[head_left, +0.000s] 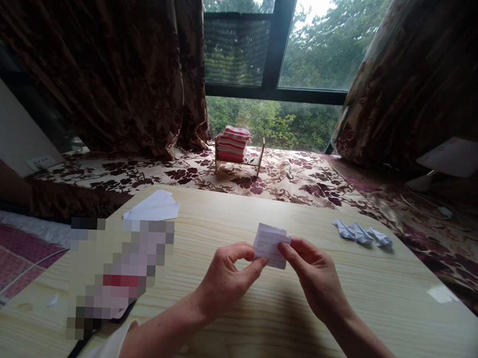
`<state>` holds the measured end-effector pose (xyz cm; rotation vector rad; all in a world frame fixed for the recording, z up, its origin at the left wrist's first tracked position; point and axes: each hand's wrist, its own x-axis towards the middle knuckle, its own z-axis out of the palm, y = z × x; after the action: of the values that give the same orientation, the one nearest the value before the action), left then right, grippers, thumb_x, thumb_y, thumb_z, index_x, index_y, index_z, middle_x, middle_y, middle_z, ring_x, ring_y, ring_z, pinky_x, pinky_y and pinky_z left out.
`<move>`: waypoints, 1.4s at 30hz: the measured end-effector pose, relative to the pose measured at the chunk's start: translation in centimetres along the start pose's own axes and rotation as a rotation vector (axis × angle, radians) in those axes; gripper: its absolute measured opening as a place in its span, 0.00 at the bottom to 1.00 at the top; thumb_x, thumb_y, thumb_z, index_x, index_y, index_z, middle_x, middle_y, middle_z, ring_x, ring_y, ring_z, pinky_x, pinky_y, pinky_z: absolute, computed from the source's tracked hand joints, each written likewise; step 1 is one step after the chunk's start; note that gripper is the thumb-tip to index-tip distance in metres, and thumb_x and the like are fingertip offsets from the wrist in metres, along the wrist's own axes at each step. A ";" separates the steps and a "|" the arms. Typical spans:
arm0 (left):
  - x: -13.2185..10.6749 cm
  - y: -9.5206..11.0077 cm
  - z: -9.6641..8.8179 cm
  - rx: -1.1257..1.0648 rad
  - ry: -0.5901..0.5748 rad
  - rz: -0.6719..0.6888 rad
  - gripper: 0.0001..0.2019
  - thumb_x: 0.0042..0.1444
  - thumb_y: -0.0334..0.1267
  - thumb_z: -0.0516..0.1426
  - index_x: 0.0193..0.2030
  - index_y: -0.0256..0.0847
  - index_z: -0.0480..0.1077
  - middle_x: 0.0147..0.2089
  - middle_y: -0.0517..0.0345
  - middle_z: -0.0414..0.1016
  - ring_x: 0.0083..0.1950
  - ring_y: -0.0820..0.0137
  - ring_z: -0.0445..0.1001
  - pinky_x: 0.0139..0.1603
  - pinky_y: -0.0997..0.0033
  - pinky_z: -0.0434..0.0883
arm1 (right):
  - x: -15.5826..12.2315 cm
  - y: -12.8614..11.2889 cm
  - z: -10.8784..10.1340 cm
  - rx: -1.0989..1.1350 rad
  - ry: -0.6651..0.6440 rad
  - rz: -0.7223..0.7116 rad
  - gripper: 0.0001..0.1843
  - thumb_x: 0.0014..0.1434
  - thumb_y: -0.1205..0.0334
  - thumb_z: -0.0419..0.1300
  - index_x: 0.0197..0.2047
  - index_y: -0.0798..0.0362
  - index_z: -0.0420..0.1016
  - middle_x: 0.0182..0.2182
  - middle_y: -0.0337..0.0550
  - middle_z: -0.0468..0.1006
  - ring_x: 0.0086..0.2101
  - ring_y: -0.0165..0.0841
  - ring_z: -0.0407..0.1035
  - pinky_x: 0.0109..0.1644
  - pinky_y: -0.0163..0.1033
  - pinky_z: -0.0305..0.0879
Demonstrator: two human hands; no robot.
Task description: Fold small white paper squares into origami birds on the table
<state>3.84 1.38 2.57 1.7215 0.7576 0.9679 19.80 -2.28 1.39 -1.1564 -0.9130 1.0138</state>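
Note:
A small folded sheet of white paper (pixel 268 246), with faint printed lines, is held up above the wooden table (pixel 217 315). My left hand (pixel 229 273) pinches its lower left corner between thumb and forefinger. On the right edge, my right hand (pixel 312 272) grips the paper with the thumb in front and the fingers behind. Several folded paper pieces (pixel 361 234) lie in a row at the table's right side. Further left, some white paper sheets (pixel 153 206) rest near the far edge.
A blurred-out object (pixel 123 279) lies on the table's left part, with a paper scrap (pixel 52 300) beside it. Behind the table, a small wooden rack (pixel 259 159) holds stacked red-and-white cloths (pixel 232 144) on the patterned sill. A white lamp (pixel 454 156) stands far right.

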 end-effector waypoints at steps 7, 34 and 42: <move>-0.1 -0.2 0.0 0.053 -0.001 -0.145 0.11 0.54 0.40 0.57 0.27 0.34 0.75 0.27 0.54 0.76 0.30 0.70 0.70 0.33 0.73 0.65 | 0.2 0.3 -0.1 0.033 0.086 0.001 0.15 0.43 0.54 0.71 0.30 0.54 0.77 0.27 0.41 0.80 0.29 0.30 0.71 0.33 0.32 0.68; 0.1 -1.0 0.1 -0.184 0.207 -0.159 0.09 0.50 0.39 0.61 0.29 0.36 0.69 0.29 0.58 0.72 0.31 0.73 0.69 0.33 0.75 0.67 | -0.6 1.1 -0.1 -0.215 -0.016 -0.142 0.10 0.53 0.55 0.64 0.34 0.53 0.75 0.28 0.42 0.77 0.30 0.32 0.70 0.33 0.35 0.69; 0.4 -0.8 0.1 -0.321 0.214 -0.194 0.12 0.47 0.38 0.64 0.36 0.37 0.67 0.27 0.63 0.68 0.30 0.76 0.67 0.32 0.77 0.65 | -0.6 1.2 0.0 -0.271 0.013 -0.188 0.10 0.52 0.55 0.64 0.32 0.52 0.75 0.29 0.43 0.76 0.30 0.33 0.70 0.34 0.36 0.69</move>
<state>4.10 1.92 1.85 1.2580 0.8397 1.0838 19.47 -2.72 0.19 -1.2716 -1.1517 0.7452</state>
